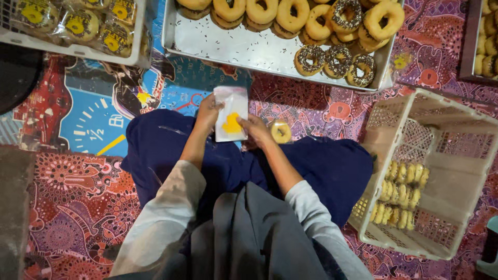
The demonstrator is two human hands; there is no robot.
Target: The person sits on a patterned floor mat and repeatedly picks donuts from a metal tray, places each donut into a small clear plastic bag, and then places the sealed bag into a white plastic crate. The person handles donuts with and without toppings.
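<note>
Head view: you sit over your lap.
Left hand (207, 111): grasps bag (231, 120), left edge.
Right hand (255, 129): pinches bag's right edge.
Doughnut (280, 131): beside right hand.
Tray (228, 49): just beyond.

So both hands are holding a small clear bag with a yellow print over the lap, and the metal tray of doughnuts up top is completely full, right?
Not quite. In the head view both hands, left and right, do hold the small clear bag, but the metal tray is only partly filled: its near left part is bare.
</note>
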